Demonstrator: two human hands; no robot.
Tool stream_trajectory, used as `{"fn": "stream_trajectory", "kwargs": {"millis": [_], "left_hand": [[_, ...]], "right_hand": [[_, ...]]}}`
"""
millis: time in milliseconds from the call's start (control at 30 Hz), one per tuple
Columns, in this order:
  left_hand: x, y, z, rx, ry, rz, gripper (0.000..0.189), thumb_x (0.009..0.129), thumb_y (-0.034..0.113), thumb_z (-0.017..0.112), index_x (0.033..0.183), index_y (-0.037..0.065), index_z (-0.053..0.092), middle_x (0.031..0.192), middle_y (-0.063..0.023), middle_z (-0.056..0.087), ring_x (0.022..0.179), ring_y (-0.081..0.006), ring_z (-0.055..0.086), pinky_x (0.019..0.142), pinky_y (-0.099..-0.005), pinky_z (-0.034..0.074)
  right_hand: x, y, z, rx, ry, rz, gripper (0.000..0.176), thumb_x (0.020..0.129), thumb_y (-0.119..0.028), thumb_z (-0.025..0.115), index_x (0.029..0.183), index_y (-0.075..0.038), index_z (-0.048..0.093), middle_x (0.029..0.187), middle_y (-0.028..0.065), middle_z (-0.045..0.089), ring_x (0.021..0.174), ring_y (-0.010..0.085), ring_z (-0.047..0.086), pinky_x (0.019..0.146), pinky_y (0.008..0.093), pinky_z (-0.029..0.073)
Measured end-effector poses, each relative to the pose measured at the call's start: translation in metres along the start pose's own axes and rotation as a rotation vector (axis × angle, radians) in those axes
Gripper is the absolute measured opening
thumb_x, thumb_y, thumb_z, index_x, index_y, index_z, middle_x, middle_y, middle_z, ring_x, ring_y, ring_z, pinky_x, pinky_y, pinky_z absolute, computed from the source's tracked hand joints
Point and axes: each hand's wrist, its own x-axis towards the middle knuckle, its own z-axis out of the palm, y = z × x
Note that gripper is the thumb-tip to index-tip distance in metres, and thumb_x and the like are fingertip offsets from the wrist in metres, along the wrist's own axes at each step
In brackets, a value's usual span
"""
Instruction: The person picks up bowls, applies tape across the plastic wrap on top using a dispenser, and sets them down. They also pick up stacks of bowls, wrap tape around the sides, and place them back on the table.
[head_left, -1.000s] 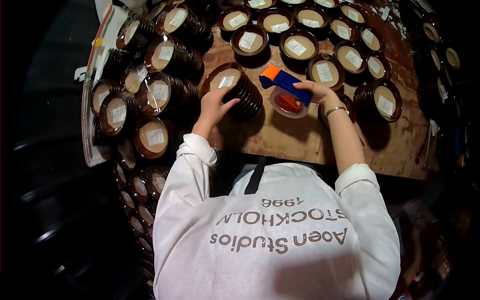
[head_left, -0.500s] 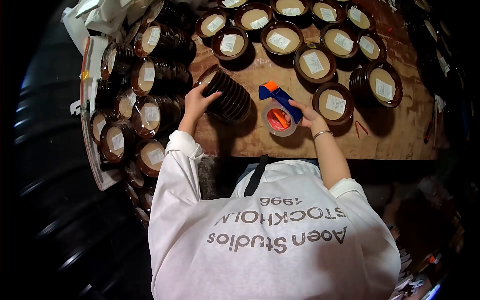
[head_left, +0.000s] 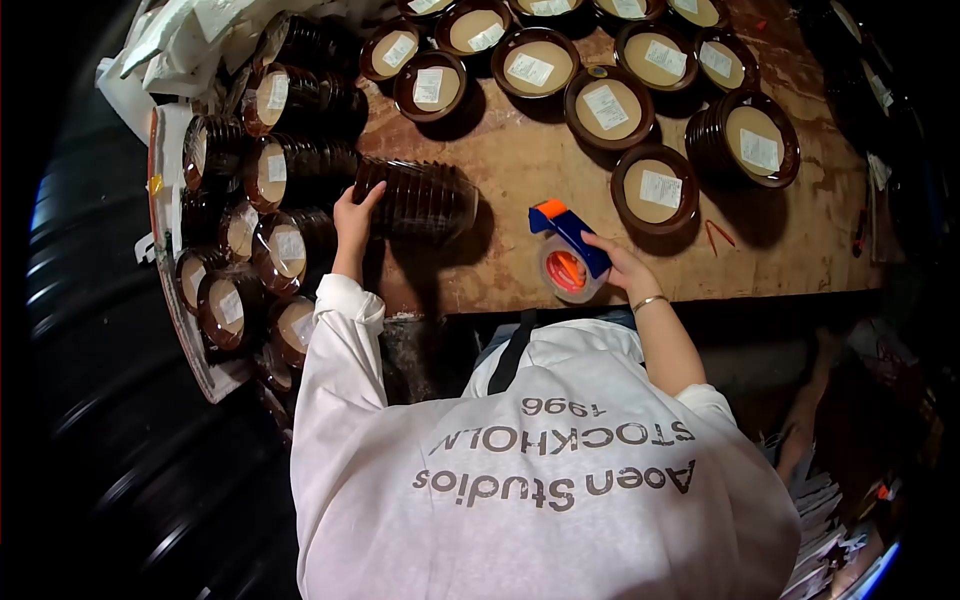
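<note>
A stack of dark brown glazed bowls [head_left: 425, 200] lies on its side on the left part of the wooden table. My left hand [head_left: 357, 212] grips the stack's left end, thumb on the near side; the other fingers are partly hidden. In my right hand [head_left: 622, 268] is a blue tape dispenser [head_left: 582, 243] with an orange tip and a roll of clear tape, held above the table near its front edge. Just left of my left hand, more bowl stacks [head_left: 290, 250] lie on their sides, with white labels on their end bowls.
Several labelled bowls [head_left: 535, 67] stand at the back of the wooden table [head_left: 540, 170]. A taller stack of bowls [head_left: 752, 140] leans at the right. A red pair of tweezers [head_left: 717, 238] lies near the front edge. White foam pieces [head_left: 180, 50] are heaped at the back left.
My left hand has carried the bowl stack leftward and turned it level, against the row of other stacks. My right hand still holds the tape dispenser, slightly lower. The view has shifted a little.
</note>
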Motion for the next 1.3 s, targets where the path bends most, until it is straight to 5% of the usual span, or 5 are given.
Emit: {"fn": "stream_trajectory", "kwargs": {"millis": [500, 733, 1067, 1200, 1300], "left_hand": [[-0.045, -0.024, 0.026, -0.332, 0.529, -0.255, 0.029, 0.071, 0.024, 0.068, 0.084, -0.001, 0.060, 0.080, -0.0060, 0.061, 0.070, -0.0147, 0.055, 0.067, -0.0283, 0.043], [-0.094, -0.044, 0.039, -0.460, 0.851, -0.205, 0.029, 0.083, 0.014, 0.050, 0.106, -0.002, 0.043, 0.109, -0.0144, 0.045, 0.091, -0.0204, 0.049, 0.078, -0.0282, 0.041], [-0.157, -0.044, -0.017, 0.041, -0.035, -0.030, 0.054, 0.074, -0.005, 0.027, 0.127, 0.006, 0.035, 0.125, -0.0115, 0.039, 0.105, -0.0201, 0.045, 0.090, -0.0287, 0.036], [-0.155, -0.025, -0.020, 0.789, -0.141, 0.123, 0.081, 0.065, 0.003, 0.063, 0.133, 0.010, 0.020, 0.084, -0.0165, 0.047, 0.077, -0.0321, 0.052, 0.066, -0.0358, 0.044], [-0.140, -0.030, -0.019, 1.123, -0.157, -0.032, 0.078, 0.059, 0.010, 0.068, 0.127, 0.009, 0.031, 0.083, -0.0135, 0.049, 0.078, -0.0274, 0.054, 0.063, -0.0339, 0.044]], "right_hand": [[0.089, -0.014, 0.082, 0.029, 0.013, 0.081, 0.030, 0.080, -0.030, 0.055, 0.092, -0.003, 0.055, 0.078, 0.0112, 0.060, 0.060, 0.0185, 0.059, 0.058, 0.0298, 0.050], [0.099, -0.016, 0.085, 0.217, -0.069, 0.156, 0.031, 0.079, -0.029, 0.058, 0.097, -0.005, 0.056, 0.089, 0.0117, 0.060, 0.074, 0.0208, 0.059, 0.067, 0.0351, 0.050], [0.098, -0.037, 0.086, 0.125, -0.074, 0.260, 0.026, 0.076, -0.025, 0.062, 0.087, -0.001, 0.056, 0.076, 0.0100, 0.060, 0.060, 0.0165, 0.056, 0.059, 0.0298, 0.050], [0.101, -0.041, 0.082, 0.127, -0.057, 0.284, 0.029, 0.077, -0.027, 0.061, 0.088, -0.001, 0.055, 0.073, 0.0112, 0.059, 0.057, 0.0183, 0.057, 0.056, 0.0314, 0.052], [0.103, -0.042, 0.086, 0.146, -0.043, 0.290, 0.028, 0.077, -0.027, 0.060, 0.086, 0.000, 0.056, 0.070, 0.0109, 0.059, 0.055, 0.0179, 0.057, 0.055, 0.0298, 0.051]]}}
